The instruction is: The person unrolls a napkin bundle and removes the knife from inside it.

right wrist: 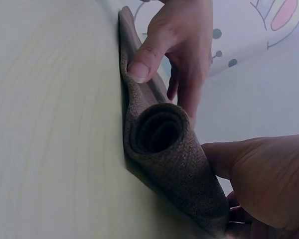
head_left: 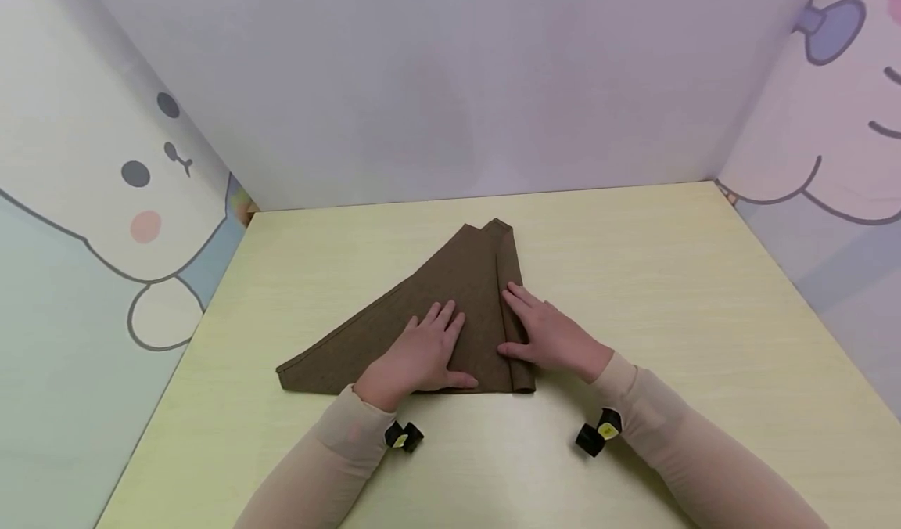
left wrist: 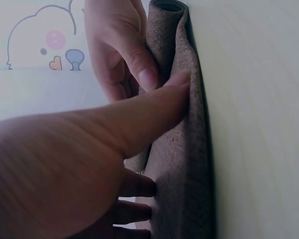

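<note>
A brown cloth (head_left: 450, 267), folded into a rough triangle, lies on the table with its right side wound into a roll (head_left: 522, 377). My left hand (head_left: 415, 353) rests spread on the flat part, its thumb along the near edge. Across the roll lies my right hand (head_left: 556, 337), fingers extended and thumb against the roll's near part. The right wrist view shows the roll's open end (right wrist: 158, 130) as a spiral of several layers. In the left wrist view the left thumb (left wrist: 154, 107) presses the cloth close to the roll.
The pale wood-grain table (head_left: 676, 278) extends around the cloth. A plain light wall (head_left: 450, 83) stands at the back, and panels with cartoon animals (head_left: 141, 224) flank both sides. A small black device (head_left: 598, 433) sits at each wrist.
</note>
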The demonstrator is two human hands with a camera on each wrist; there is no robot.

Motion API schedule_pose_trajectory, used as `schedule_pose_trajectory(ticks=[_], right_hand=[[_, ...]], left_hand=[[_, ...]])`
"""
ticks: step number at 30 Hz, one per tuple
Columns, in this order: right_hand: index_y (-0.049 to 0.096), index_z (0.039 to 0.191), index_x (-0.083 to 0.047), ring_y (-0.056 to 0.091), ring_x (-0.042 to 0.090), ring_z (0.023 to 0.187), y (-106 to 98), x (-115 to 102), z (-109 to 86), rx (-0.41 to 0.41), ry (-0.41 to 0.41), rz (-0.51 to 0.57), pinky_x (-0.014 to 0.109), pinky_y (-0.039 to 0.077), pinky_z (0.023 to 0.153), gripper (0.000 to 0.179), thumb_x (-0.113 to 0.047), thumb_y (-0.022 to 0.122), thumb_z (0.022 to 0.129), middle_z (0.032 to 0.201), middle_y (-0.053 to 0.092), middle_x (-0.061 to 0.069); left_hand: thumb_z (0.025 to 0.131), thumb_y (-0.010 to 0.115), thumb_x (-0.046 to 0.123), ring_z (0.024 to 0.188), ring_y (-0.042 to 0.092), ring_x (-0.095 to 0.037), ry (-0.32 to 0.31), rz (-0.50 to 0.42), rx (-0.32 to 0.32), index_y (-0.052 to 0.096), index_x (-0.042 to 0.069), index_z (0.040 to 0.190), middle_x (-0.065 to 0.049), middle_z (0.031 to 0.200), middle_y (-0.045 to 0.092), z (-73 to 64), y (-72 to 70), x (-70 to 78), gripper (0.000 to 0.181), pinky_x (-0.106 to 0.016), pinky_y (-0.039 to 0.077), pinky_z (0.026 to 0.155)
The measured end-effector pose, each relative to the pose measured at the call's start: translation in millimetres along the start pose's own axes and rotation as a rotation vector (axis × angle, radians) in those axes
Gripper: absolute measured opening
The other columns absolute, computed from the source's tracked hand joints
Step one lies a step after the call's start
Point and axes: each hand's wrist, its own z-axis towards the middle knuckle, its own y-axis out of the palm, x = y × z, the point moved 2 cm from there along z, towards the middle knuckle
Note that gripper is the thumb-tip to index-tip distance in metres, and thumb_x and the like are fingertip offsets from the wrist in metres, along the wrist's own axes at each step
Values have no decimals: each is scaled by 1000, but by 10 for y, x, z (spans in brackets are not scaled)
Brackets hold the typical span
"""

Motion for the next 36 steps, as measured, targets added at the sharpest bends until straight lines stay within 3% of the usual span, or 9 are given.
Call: schedule_pose_trajectory(ticks=[10,36], right_hand=[[27,150,3,27,35,141,-16,8,6,-22,-7,45,55,28,107,87,-40,70,87,157,19,20],[29,148,5,34,35,137,-41,35,-2,3,7,-53,59,31,105,85,-33,73,85,156,23,20]], left_hand=[[78,58,74,144,17,-34,-11,-3,-9,25,7,153,-16,158,16,-7,11,15,106,-56,29,107],[75,60,76,144,19,-33,-15,6,-5,27,7,152,-16,158,17,24,1,6,109,-53,27,109]])
